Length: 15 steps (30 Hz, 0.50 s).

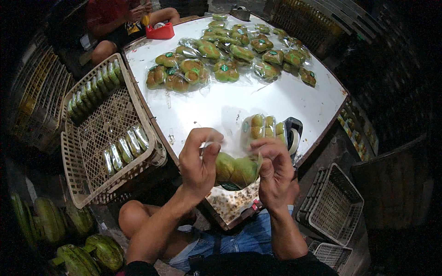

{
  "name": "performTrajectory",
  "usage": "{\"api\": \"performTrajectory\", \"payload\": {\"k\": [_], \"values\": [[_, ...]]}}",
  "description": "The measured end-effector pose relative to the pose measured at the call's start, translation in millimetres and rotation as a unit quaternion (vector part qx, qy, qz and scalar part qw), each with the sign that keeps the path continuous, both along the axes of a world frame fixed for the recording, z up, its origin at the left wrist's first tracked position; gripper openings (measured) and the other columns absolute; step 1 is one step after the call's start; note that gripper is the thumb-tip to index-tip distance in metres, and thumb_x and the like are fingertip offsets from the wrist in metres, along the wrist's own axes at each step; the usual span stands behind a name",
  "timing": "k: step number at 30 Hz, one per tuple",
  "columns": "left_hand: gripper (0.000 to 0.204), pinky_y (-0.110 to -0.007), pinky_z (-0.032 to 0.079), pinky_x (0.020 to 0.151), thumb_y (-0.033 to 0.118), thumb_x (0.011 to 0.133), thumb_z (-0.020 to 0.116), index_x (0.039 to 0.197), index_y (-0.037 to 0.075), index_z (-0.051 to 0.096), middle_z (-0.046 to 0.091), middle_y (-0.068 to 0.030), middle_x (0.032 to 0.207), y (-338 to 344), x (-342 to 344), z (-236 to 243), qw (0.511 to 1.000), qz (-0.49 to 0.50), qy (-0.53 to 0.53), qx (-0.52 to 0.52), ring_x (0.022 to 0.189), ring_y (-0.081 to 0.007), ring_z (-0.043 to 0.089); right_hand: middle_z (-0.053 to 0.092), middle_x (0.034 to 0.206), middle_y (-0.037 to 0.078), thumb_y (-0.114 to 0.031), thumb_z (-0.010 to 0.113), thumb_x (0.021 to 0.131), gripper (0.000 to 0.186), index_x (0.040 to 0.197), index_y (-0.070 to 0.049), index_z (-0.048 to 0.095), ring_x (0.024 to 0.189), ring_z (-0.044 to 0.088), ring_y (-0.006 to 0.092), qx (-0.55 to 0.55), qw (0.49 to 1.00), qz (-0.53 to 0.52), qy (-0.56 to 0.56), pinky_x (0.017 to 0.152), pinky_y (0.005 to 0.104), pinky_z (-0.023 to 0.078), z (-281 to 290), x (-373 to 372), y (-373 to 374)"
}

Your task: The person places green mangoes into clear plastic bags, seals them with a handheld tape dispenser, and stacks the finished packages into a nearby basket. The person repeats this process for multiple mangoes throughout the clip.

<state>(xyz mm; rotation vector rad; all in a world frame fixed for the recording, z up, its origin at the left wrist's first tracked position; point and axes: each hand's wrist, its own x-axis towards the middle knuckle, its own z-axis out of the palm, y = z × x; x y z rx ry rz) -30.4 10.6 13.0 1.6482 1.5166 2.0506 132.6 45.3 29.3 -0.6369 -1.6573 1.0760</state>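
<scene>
Between my hands, at the near end of the white table, is a clear plastic bag of green-brown buns. My left hand is closed on the bag's plastic at its left side, thumb and fingers pinched. My right hand pinches the plastic at the right side, its fingers slightly blurred. Just beyond my right hand, several wrapped buns stand in a row. Beside them is a black tape dispenser with a roll of tape, partly behind my right hand.
Many bagged buns cover the table's far half. At left, a beige plastic crate holds two rows of wrapped packs. A person sits far left near a red tape dispenser. Crates lie at right; large green fruits lie lower left.
</scene>
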Motion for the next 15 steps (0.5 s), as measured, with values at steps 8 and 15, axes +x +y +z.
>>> {"api": "performTrajectory", "payload": {"k": [8, 15], "values": [[0.033, -0.023, 0.042, 0.057, 0.024, 0.104, 0.053, 0.085, -0.001, 0.061, 0.056, -0.0004, 0.069, -29.1, 13.2, 30.6, 0.974, -0.021, -0.194, -0.114, 0.061, -0.0067, 0.049, 0.065, 0.094, 0.013, -0.015, 0.047, 0.104, 0.016, 0.111, -0.001, 0.050, 0.087, 0.067, 0.0208, -0.072, 0.993, 0.020, 0.094, 0.080, 0.0347, 0.056, 31.3, 0.2, -25.4], [0.029, -0.025, 0.041, 0.058, 0.025, 0.101, 0.057, 0.090, -0.001, 0.060, 0.056, -0.0018, 0.074, -19.1, -3.6, 28.5, 0.878, -0.203, -0.243, -0.359, 0.064, -0.0073, 0.047, 0.067, 0.094, 0.019, -0.020, 0.039, 0.107, 0.019, 0.112, -0.002, 0.042, 0.086, 0.070, 0.0255, -0.131, 0.977, 0.037, 0.164, 0.080, 0.0345, 0.057, 29.6, -5.6, -28.0]]}}
